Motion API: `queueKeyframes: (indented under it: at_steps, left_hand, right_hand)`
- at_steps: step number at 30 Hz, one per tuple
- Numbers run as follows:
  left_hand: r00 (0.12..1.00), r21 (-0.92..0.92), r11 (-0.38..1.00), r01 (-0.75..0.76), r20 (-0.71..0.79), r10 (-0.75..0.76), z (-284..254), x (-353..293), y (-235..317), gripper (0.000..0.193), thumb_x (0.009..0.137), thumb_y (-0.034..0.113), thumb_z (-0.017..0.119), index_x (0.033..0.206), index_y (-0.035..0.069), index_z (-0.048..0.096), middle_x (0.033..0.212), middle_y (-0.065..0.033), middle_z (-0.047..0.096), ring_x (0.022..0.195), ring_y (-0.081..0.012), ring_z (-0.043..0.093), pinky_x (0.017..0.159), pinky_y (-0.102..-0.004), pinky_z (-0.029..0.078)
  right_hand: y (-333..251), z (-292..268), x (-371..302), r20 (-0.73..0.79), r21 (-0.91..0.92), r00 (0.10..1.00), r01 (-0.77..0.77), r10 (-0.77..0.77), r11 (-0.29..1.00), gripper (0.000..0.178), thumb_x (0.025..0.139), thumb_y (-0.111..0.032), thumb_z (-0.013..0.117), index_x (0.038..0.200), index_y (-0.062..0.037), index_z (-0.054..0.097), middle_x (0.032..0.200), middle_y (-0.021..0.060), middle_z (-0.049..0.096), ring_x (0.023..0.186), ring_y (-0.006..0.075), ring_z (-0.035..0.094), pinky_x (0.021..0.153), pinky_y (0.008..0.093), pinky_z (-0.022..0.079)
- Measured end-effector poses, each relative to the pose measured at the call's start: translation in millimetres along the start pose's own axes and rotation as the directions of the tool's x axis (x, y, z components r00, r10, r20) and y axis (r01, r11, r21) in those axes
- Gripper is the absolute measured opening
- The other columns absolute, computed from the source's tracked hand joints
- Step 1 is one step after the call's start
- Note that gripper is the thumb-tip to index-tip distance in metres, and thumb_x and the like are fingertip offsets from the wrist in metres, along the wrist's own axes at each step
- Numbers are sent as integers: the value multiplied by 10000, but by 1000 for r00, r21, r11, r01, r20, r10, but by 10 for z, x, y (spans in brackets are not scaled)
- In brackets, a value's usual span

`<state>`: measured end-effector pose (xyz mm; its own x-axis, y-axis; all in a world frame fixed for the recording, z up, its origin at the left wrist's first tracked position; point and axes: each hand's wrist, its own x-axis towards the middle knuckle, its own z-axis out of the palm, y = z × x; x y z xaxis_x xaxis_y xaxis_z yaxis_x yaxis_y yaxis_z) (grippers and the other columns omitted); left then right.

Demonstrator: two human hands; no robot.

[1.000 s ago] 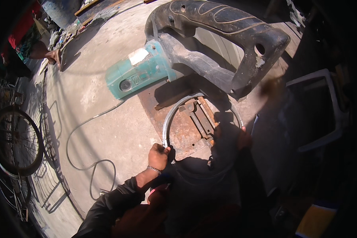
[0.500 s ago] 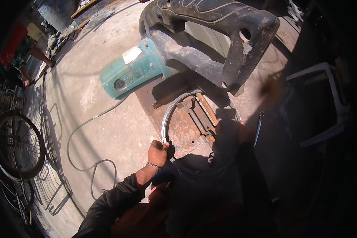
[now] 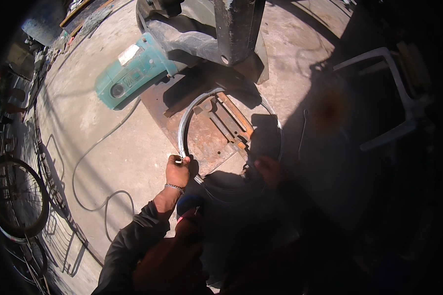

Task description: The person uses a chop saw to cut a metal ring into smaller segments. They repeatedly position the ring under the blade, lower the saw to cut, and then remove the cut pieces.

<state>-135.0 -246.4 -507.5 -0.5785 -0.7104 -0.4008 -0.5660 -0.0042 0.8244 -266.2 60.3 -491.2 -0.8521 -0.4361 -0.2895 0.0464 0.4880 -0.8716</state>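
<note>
My left hand (image 3: 177, 172), with a chain bracelet at the wrist, is closed on the left side of a coil of metal wire (image 3: 183, 129). The coil forms a wide ring around the vise (image 3: 222, 125) on the rusty base plate (image 3: 157, 105) of a cut-off saw. In deep shadow, my right hand (image 3: 270, 171) is inside the ring's right side, close to the near end of the vise; its fingers are too dark to read. Behind the coil stand the saw's teal motor housing (image 3: 133, 73) and its dark handle arm (image 3: 236, 34).
A grey power cord (image 3: 83, 167) loops over the concrete floor at left. Bicycle wheels (image 3: 17, 196) stand at the far left. On the right lie a wrench (image 3: 302, 130) and a pale plastic chair frame (image 3: 396, 73), both in shadow. A blue drum (image 3: 47, 24) is at the back left.
The whole view has shifted, moving the saw and coil up and left. My right hand has left the coil's right side for the vise's near end. My left hand keeps its grip.
</note>
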Motion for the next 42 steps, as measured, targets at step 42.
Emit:
queueKeyframes:
  at_steps: [42]
  left_hand:
    - [997,85,996,-41,-61,46,-11,-33,-78,353,889,293,725,927,-3,536,697,-177,638,640,-294,639,609,-389,492]
  right_hand:
    - [-619,204,-517,-383,-128,924,-45,-7,991,430,791,-297,790,1076,-2,661,895,183,670,817,321,662,766,398,520]
